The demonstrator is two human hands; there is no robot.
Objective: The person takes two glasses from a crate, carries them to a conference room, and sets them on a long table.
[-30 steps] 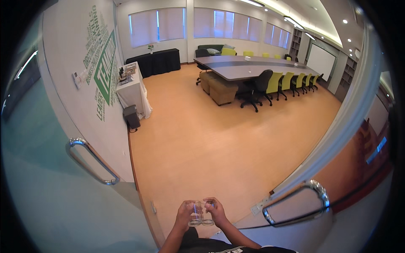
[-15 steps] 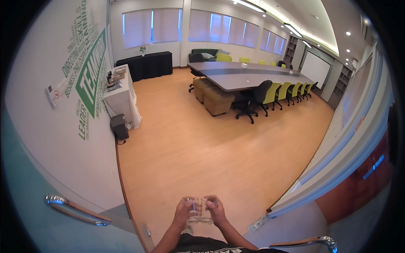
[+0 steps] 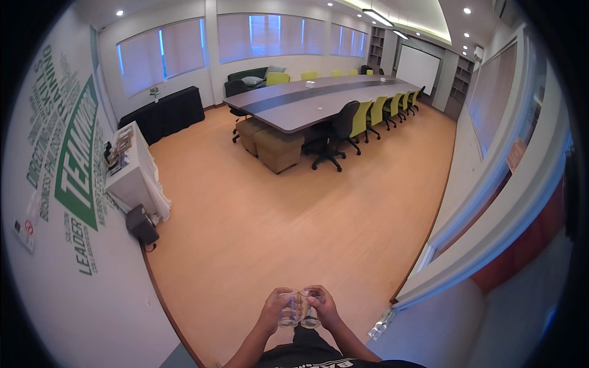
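Two clear drinking glasses are held side by side in front of my body, low in the view. My left hand [image 3: 274, 308] wraps round the left glass [image 3: 289, 316]. Round the right glass [image 3: 311, 317] are the fingers of my right hand [image 3: 325, 306]. Both glasses stand roughly upright, their sides touching or nearly so. They look see-through, and I cannot make out anything inside them.
Ahead lies a wooden floor [image 3: 264, 214]. A long conference table [image 3: 282, 113] with green and black chairs [image 3: 343, 126] and brown ottomans [image 3: 276, 152] stands beyond. Along the left wall are a white-draped table [image 3: 132, 178], a dark bin [image 3: 142, 226] and a black-draped table [image 3: 169, 116].
I have moved forward through the doorway, and the door handles have left the view. The room has shifted leftward and nearer. Both hands still hold the glasses in front of me.
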